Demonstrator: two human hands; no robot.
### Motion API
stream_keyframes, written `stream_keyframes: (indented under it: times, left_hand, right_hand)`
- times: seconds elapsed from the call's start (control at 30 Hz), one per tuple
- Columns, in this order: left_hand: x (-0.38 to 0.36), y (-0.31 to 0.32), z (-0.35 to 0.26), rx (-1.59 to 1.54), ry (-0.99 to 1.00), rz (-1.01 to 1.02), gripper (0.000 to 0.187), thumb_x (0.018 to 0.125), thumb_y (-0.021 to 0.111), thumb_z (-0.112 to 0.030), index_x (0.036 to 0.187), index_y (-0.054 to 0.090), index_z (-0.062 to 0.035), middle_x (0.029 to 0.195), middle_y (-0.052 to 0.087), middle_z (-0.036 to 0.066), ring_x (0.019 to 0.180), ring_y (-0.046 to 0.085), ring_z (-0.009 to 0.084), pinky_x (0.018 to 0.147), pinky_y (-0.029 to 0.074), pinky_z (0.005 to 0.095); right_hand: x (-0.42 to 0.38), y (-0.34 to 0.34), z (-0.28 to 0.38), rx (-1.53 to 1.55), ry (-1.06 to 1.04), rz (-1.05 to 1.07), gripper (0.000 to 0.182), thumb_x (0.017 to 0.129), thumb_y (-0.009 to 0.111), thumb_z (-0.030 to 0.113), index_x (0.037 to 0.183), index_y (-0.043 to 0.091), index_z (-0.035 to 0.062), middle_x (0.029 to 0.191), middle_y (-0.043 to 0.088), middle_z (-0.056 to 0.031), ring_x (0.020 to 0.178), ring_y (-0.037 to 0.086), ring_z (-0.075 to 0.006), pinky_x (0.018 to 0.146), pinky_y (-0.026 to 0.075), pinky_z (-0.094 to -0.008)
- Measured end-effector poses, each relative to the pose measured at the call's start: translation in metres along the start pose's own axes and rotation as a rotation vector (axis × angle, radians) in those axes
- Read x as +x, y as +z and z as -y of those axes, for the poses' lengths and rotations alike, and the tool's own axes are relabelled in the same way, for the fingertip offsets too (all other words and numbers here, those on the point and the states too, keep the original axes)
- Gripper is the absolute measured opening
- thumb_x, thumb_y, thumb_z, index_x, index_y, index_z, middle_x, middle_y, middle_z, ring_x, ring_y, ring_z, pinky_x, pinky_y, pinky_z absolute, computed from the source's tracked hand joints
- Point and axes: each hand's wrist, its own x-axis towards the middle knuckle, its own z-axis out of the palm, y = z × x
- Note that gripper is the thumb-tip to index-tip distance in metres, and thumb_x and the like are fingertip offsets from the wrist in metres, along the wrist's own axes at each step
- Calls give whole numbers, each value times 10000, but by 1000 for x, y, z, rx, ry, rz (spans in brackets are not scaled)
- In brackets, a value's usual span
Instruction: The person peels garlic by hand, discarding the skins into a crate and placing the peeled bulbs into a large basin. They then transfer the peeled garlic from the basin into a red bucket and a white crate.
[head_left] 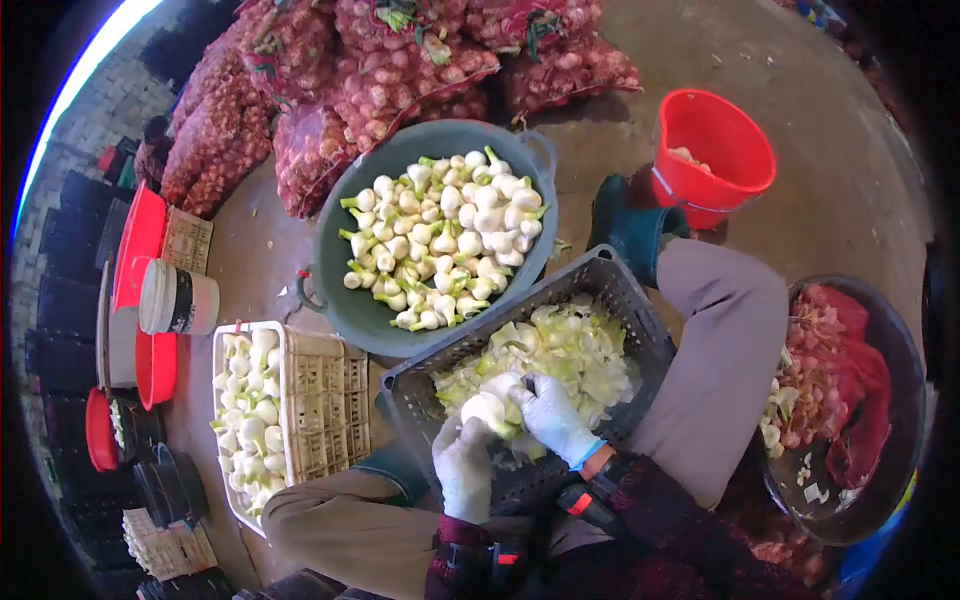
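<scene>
My left hand (pixel 463 468), in a pale glove, is closed around a white garlic bulb (pixel 487 410) above the black crate. My right hand (pixel 558 422), also gloved, is beside the bulb with its fingers pinched together; what lies between them is too small to make out. The black crate (pixel 655 330) sits between my legs, with a heap of pale green and white garlic skins (pixel 575 350) in it. Beyond it stands a grey-green tub (pixel 345 300) of garlic bulbs with short green stems (pixel 440 235).
Left of the crate stands a cream plastic basket (pixel 325 400) of bulbs. A red bucket (pixel 725 190) stands at the upper right. On the right a dark basin (pixel 800 500) holds red netting (pixel 860 390) and skins. Full mesh sacks (pixel 380 80) are piled behind the tub.
</scene>
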Motion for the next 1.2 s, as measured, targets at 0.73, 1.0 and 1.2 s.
stream_keyframes:
  times: [0.73, 1.0, 1.2]
  left_hand:
    - [20, 30, -1, -16, 23, 68, 556, 903, 635, -295, 1317, 429, 14, 1234, 535, 138, 1137, 527, 267, 997, 401, 401]
    - [20, 35, -23, 300, -100, -21, 648, 907, 637, -228, 1397, 347, 82, 1181, 590, 129, 1052, 583, 187, 891, 466, 283]
    - [19, 24, -14, 214, -113, -55, 506, 883, 667, -161, 1292, 465, 59, 1041, 646, 105, 877, 606, 135, 724, 496, 232]
  right_hand:
    - [10, -3, 12, 99, -95, -4, 197, 766, 654, 152, 875, 622, -10, 795, 650, -189, 752, 643, -318, 686, 497, -391]
    - [13, -4, 14, -247, -370, -79, 126, 773, 662, 103, 802, 574, 18, 747, 619, -190, 707, 620, -359, 627, 487, -416]
    - [23, -5, 5, -87, -296, -113, 88, 855, 609, 91, 825, 577, 15, 714, 608, -120, 635, 617, -198, 568, 480, -343]
